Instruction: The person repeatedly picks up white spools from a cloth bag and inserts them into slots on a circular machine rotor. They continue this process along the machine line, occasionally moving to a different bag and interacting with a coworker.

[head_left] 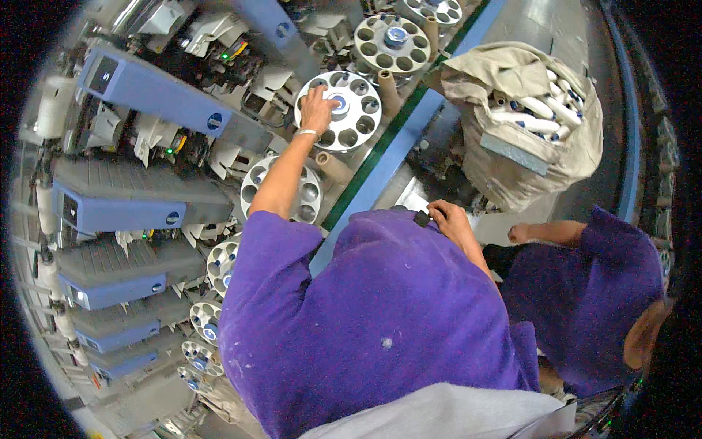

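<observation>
My left hand (316,111) reaches out over a white round magazine disc (356,137) with a ring of holes. Its thumb points toward the blue hub (339,103) and its other fingers stretch over the holes near the rim, apart from one another. A few of those holes hold dark-tipped bobbins; others look hollow. Close to my waist, my right hand (453,223) has its fingers closed on a small black object (422,218), whose kind I cannot make out. Beside my left forearm sits another holed disc (311,192).
Blue-and-grey winding machine units (157,91) line the left side. A blue rail (395,150) with a green strip runs past the discs. Brown cones (333,168) stand beside it. At right, a beige cloth sack (475,95) holds white yarn bobbins (537,110). A person in purple (585,300) stands at right.
</observation>
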`<state>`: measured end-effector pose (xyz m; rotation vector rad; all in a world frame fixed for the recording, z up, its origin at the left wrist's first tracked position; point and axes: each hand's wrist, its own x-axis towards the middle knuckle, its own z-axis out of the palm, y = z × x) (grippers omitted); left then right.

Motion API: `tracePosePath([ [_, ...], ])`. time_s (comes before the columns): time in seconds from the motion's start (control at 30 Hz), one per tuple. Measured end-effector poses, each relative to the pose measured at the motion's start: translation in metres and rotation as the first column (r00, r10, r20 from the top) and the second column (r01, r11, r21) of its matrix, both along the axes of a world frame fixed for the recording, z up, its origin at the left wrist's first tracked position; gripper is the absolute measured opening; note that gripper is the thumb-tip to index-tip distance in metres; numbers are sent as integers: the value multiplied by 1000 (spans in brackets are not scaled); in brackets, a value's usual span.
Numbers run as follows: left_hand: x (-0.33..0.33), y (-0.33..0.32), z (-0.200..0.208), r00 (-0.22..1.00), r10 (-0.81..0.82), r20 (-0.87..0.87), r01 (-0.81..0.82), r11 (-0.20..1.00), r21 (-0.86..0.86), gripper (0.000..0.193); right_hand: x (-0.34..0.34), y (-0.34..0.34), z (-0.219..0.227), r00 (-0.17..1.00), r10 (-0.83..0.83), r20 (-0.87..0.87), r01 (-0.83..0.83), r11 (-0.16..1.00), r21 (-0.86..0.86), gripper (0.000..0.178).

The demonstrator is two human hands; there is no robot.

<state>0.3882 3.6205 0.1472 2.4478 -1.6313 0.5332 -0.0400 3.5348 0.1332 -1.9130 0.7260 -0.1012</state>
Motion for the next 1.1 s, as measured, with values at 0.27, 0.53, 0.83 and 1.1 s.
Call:
tracePosePath([
  [0.27, -131, -105, 43, 908, -386, -164, 364, 919, -150, 39, -43, -2, -11, 995, -99, -14, 97, 993, -67, 21],
  [0.53, -234, -266, 48, 826, -556, -97, 545, 830, -120, 65, -46, -81, 35, 873, -318, 369, 466, 767, -441, 21],
  [0.83, -127, -404, 26, 458, -533, -711, 194, 841, -505, 13, -25, -196, 54, 797, -513, 319, 566, 447, -693, 33],
  [1.1, -35, -421, -23, 617, 214, -758, -342, 939, -13, 49, -28, -201, 42, 765, -628, 145, 516, 462, -722, 32],
])
